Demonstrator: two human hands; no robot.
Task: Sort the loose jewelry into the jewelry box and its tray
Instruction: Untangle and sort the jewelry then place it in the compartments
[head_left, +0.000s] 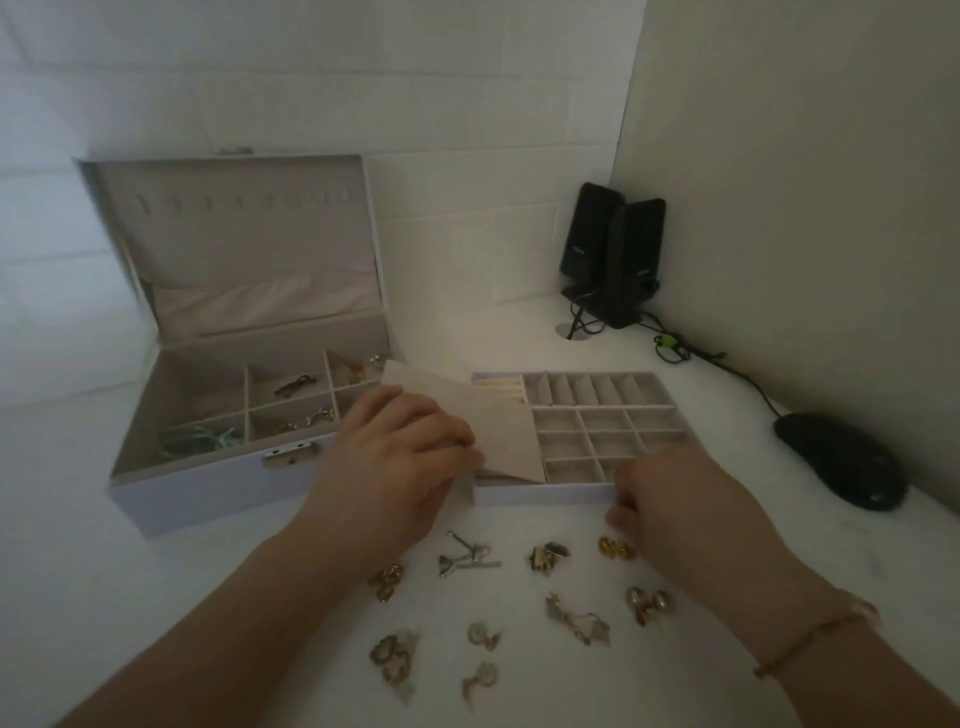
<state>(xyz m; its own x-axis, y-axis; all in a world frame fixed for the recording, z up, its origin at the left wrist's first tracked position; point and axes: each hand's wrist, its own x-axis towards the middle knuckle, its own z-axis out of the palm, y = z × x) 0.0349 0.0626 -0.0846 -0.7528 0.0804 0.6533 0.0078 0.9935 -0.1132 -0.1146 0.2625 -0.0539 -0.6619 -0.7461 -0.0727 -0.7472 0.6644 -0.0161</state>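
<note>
1. The jewelry box (218, 415) stood open on the left of the white surface (519, 332), lid upright; a few pieces already lay in its compartments, among them a green item (200, 439) at the front left and a dark clip (296, 385) further back
2. The tray (597, 410) sat just right of the box, and the small cells in view looked empty, so I judged the sorting was barely begun
3. The left hand (400, 457) gripped a beige flap (467, 415) at the tray's left end, fingers curled over its edge, holding it raised and tilted
4. The right hand (670, 504) hung at the tray's front wall with fingers bent downward; whether it pinched anything could not be told, though gold earrings (615, 548) lay touching or just beside its fingertips
5. Still loose in front: a silver piece (467, 556), several gold and pearl-like earrings (649, 603) and other small pairs, perhaps nine lots left to place
6. A mouse (841, 460) and speakers (613, 254) stood well apart to the right
</note>
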